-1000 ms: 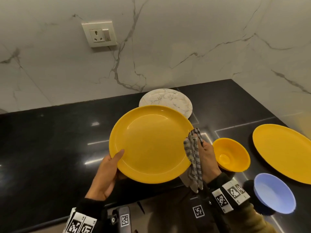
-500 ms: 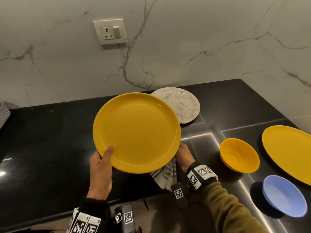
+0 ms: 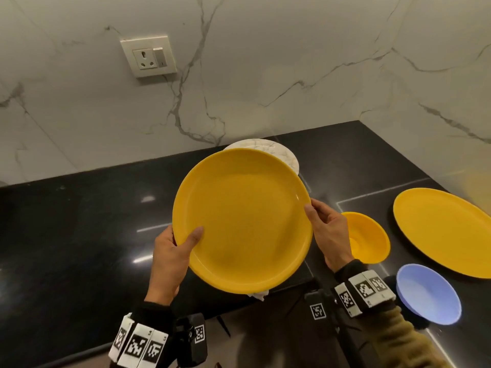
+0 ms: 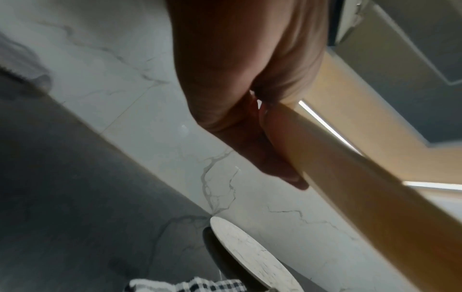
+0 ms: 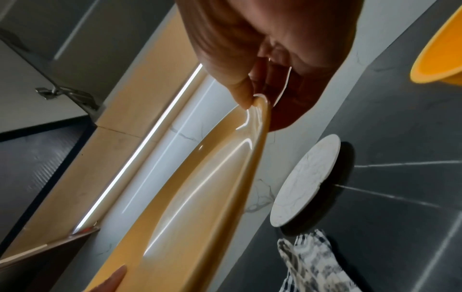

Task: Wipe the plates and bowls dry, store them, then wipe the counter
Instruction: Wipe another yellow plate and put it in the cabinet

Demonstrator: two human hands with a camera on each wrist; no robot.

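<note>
I hold a yellow plate (image 3: 244,221) tilted above the black counter (image 3: 79,235). My left hand (image 3: 183,243) grips its left rim, thumb on the upper face, fingers underneath. My right hand (image 3: 318,221) pinches the right rim, thumb on the edge. The right wrist view shows the plate (image 5: 200,197) edge-on with that thumb on its rim. The checked cloth (image 5: 312,262) lies on the counter under the plate, in neither hand. Only a white corner of the cloth (image 3: 259,296) shows in the head view.
A marble-patterned plate (image 3: 281,152) lies behind the held plate by the wall. To the right stand a yellow bowl (image 3: 372,240), a second yellow plate (image 3: 446,229) and a blue bowl (image 3: 427,293). A wall socket (image 3: 148,57) sits above the counter.
My right hand let go of the cloth, which now lies on the counter, and took hold of the plate's right rim. The plate shifted right.
</note>
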